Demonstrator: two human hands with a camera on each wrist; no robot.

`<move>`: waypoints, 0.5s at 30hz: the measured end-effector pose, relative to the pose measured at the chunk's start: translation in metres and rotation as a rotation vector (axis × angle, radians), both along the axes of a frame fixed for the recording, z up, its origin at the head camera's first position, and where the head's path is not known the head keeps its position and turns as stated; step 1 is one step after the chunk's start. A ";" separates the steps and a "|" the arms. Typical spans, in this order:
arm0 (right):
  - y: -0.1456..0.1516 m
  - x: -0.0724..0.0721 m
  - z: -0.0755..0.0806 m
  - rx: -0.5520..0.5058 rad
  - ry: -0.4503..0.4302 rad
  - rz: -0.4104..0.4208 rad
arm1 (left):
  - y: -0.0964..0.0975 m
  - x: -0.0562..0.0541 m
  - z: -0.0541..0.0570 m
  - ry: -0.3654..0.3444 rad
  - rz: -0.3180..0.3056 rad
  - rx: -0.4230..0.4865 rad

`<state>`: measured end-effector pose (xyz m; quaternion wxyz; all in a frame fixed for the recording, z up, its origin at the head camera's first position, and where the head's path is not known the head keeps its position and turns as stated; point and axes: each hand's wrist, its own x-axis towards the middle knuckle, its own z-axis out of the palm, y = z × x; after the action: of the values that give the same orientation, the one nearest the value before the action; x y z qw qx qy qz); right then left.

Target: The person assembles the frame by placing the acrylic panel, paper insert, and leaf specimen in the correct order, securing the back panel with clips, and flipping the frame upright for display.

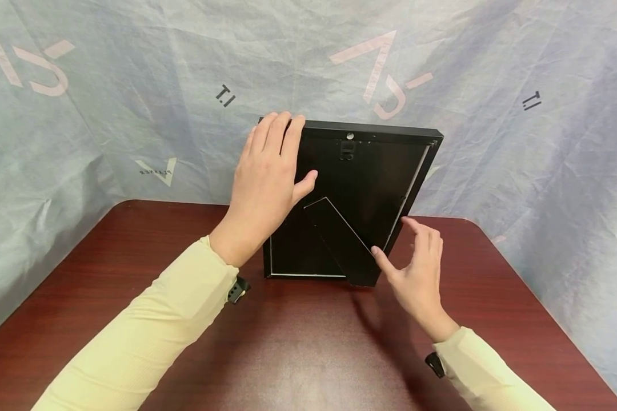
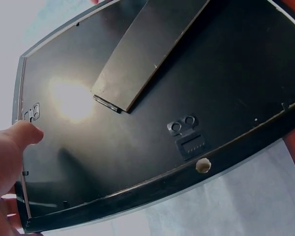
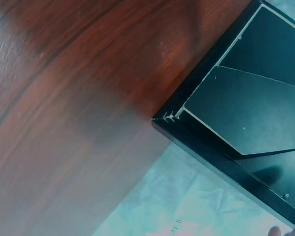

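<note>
A black picture frame (image 1: 360,188) stands on the table with its back toward me. Its easel leg (image 1: 341,245) slants down to the lower right and stands slightly away from the backing. My left hand (image 1: 267,177) grips the upper left corner, fingers over the top edge and thumb on the back side. At the right edge, my right hand (image 1: 419,271) holds the frame's side lightly between thumb and fingers, the thumb tip beside the leg. The left wrist view shows metal hangers (image 2: 187,137) on the backing. In the right wrist view, only fingertips (image 3: 274,231) show.
The dark red wooden table (image 1: 298,348) has rounded far corners. Behind it and at both sides hangs a wrinkled grey-blue cloth (image 1: 185,57) printed with letters and logos. Dark straps (image 1: 238,290) sit at both wrists.
</note>
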<state>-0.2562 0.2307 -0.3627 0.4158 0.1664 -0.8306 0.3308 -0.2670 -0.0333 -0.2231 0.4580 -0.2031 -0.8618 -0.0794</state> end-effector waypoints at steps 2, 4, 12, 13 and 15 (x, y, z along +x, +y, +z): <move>0.000 0.000 0.000 0.037 0.007 0.023 | 0.000 0.000 0.001 -0.008 0.005 -0.003; 0.000 0.000 0.000 0.078 -0.024 0.045 | 0.000 -0.001 0.001 -0.013 0.007 -0.002; -0.004 0.002 -0.001 0.174 -0.206 0.053 | 0.002 -0.002 0.000 -0.019 -0.001 0.001; -0.004 0.002 0.000 0.175 -0.226 0.055 | 0.002 -0.002 0.000 -0.018 -0.001 0.000; -0.005 0.002 0.002 0.164 -0.262 0.062 | 0.002 -0.002 0.000 -0.016 -0.002 -0.001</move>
<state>-0.2539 0.2256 -0.3608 0.2787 0.1808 -0.8963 0.2936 -0.2691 -0.0312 -0.2235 0.4509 -0.2035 -0.8653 -0.0813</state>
